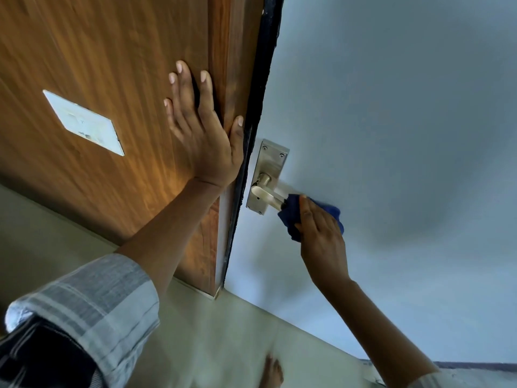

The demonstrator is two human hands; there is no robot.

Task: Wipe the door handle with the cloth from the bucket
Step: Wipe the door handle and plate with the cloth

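Head view: right hand (321,236) fingers (307,217) pinch a blue cloth (293,217) around the door handle (268,196). Left hand (201,130), fingers spread, lies flat against the wooden panel (98,51).

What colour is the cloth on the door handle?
Dark blue cloth, seen in the head view.

No legible text anywhere.
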